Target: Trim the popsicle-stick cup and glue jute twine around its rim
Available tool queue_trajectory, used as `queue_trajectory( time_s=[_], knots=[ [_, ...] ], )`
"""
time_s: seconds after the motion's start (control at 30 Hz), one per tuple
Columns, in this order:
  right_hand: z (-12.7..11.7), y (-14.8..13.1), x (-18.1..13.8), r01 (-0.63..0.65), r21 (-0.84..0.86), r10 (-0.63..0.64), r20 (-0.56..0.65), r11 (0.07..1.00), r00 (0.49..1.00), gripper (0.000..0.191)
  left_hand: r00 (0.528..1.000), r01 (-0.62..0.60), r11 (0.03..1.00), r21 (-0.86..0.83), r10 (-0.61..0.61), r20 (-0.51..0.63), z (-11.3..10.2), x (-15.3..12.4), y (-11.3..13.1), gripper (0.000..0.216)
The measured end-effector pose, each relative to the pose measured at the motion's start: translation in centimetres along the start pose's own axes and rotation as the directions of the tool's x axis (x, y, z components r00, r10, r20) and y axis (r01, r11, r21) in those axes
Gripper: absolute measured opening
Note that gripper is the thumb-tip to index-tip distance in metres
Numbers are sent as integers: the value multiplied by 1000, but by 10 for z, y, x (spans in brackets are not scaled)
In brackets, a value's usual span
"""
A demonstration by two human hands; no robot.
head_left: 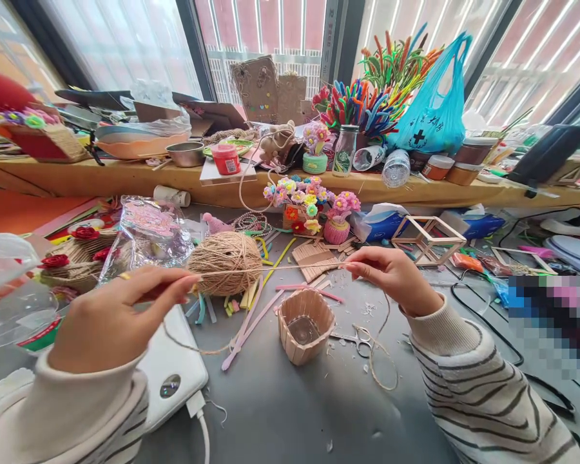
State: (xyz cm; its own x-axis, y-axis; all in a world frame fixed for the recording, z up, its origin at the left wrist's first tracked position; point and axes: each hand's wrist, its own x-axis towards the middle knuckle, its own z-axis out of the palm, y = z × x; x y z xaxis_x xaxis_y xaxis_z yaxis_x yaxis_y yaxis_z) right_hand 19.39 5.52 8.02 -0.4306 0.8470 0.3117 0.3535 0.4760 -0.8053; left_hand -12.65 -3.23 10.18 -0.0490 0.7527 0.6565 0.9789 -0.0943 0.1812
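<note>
A length of twine point(290, 267) is stretched nearly level between my two hands. My left hand point(120, 309) pinches one end of the span, in front of a big ball of twine point(227, 258). At the other end my right hand point(386, 274) pinches it between thumb and fingers, and a loose tail hangs down to the table in a loop. Below the taut span stands a small wooden-stick pot point(305, 328), open at the top. Small scissors point(360, 340) lie just right of the pot, partly under the loose twine.
A white power bank point(178, 380) with a cable lies at left. Pink strips point(251, 328) lie beside the pot. Behind are flower pots point(337, 229), a stick frame point(430, 238) and a crowded ledge with a blue bag point(432, 109). Black cables run along the right.
</note>
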Motion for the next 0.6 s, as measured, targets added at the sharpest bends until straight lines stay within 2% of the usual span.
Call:
queue_trajectory(
  time_s=[0.03,0.1,0.13,0.17,0.2,0.27,0.37,0.43,0.5,0.6],
  knots=[
    [1,-1,1,2,2,-2,4,1000,1000,26,999,-19,998,67,16,35,-2,-1,-14,21],
    [4,-6,2,16,-7,-16,21,1000,1000,24,980,-141,981,136,119,159,-3,-2,-33,15],
    [7,-9,4,29,-12,-29,37,1000,999,23,978,-185,965,183,164,126,-2,-1,-35,16],
    [11,-13,5,46,-16,-45,55,999,997,22,973,-225,948,225,205,109,-1,1,-31,18],
    [15,-18,7,70,-22,-68,74,997,995,21,947,-314,930,191,293,132,2,3,-21,21],
    [23,-28,9,128,-46,-123,100,991,987,19,910,-405,914,7,402,104,9,9,12,33],
    [33,-41,11,211,-46,-205,116,976,972,17,878,-381,842,-381,459,134,21,17,66,32],
    [36,-46,10,223,-15,-220,113,975,969,17,888,-333,822,-462,438,139,27,20,87,24],
    [35,-48,9,206,6,-205,109,979,973,18,886,-309,817,-487,433,165,28,21,93,22],
    [27,-44,7,171,5,-170,96,985,981,20,909,-284,816,-503,396,131,21,22,80,20]
  ],
)
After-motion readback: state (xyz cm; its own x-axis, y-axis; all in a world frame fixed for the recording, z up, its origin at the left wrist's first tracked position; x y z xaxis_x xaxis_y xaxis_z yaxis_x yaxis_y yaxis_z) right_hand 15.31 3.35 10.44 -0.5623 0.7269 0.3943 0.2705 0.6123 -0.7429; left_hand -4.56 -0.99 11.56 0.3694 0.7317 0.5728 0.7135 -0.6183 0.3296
